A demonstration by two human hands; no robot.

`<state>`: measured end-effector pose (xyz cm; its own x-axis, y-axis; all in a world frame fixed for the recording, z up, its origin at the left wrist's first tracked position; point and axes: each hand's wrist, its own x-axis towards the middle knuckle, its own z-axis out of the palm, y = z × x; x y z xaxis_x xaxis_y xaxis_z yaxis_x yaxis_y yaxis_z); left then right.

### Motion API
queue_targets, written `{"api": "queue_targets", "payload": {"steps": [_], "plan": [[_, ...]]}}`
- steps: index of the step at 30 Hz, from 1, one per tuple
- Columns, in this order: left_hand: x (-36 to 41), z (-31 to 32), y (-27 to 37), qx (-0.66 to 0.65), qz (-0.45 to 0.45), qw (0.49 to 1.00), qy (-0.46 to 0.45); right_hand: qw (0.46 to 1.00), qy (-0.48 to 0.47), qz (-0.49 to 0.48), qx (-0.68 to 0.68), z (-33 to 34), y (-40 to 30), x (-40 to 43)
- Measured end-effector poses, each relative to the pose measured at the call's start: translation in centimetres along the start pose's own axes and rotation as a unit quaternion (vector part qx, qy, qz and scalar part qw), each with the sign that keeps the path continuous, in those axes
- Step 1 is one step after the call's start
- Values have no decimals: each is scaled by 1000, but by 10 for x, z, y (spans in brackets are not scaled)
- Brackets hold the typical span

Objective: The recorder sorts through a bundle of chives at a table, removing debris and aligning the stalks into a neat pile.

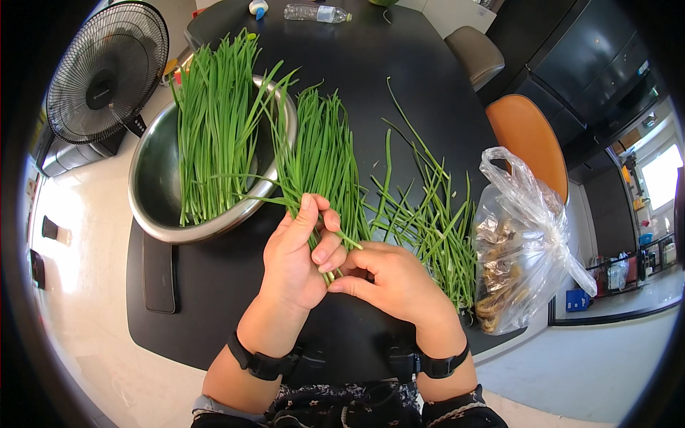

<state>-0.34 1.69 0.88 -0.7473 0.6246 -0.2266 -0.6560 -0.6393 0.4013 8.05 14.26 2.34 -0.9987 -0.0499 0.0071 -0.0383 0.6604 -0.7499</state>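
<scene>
My left hand (299,243) holds a few garlic chives (283,168), their leaves running up and away from me. Thumb and forefinger of my right hand (398,275) pinch at the lower stem ends, just beside the left palm. One cut-looking stem pokes out between the two hands. Behind them a thick bunch of chives (329,139) lies on the black table (348,45). A larger, aligned bunch (217,134) rests in a stainless steel bowl (155,160) at left, its tips over the far rim. To the right spreads a tangled heap of loose chives (444,241).
A knotted clear plastic bag (527,251) with brownish contents stands at the right. A black smartphone (159,275) lies by the bowl. Farther off are a plastic bottle (318,13), an orange chair (530,134) and a floor fan (104,80).
</scene>
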Motion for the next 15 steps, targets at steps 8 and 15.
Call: {"api": "queue_targets", "payload": {"steps": [8,15], "plan": [[0,1,-1,58,29,998,-15,995,34,8,90,5,-3,1],[2,-6,-5,136,74,988,-1,998,5,-24,50,1,4,-3]]}}
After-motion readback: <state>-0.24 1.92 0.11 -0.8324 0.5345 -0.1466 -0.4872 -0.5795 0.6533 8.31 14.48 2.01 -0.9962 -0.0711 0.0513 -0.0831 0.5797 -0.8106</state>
